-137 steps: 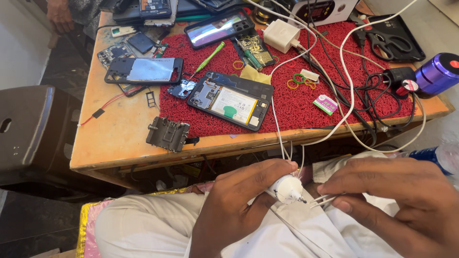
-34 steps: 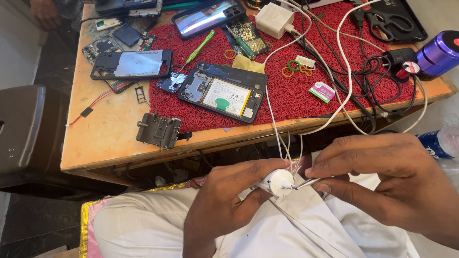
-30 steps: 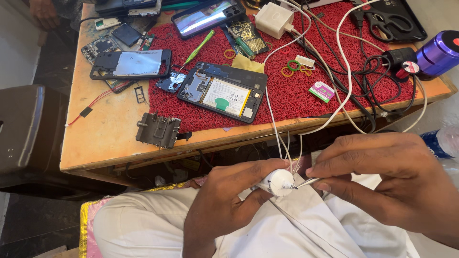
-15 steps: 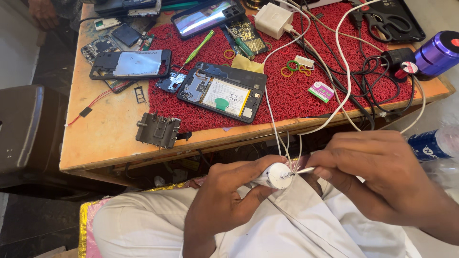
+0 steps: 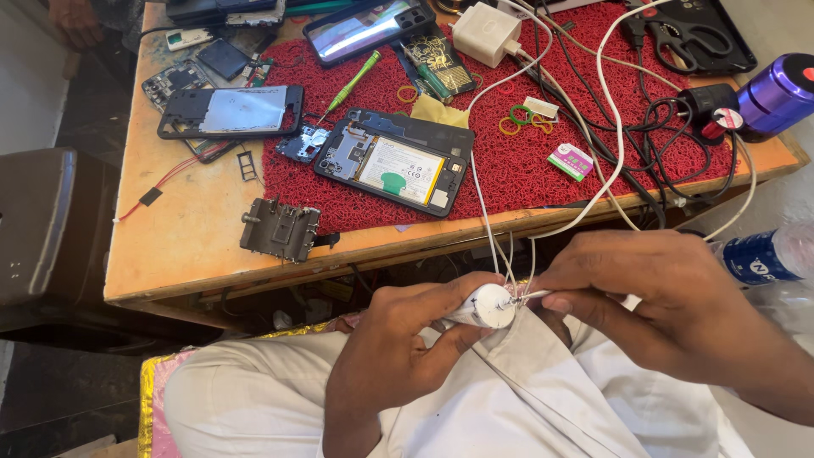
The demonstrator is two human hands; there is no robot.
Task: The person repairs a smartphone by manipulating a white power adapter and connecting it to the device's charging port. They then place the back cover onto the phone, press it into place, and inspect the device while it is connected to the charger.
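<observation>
White cylinder (image 5: pixel 485 306), axis level, wired end rightward

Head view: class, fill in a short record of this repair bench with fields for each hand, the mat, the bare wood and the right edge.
left hand: grips a small white cylinder
right hand: pinches thin white wires at the cylinder's end
red mat: opened phone, green screwdriver, white charger, rubber bands
bare wood: grey metal bracket, phone frame
right edge: purple cylinder, black scissors
</observation>
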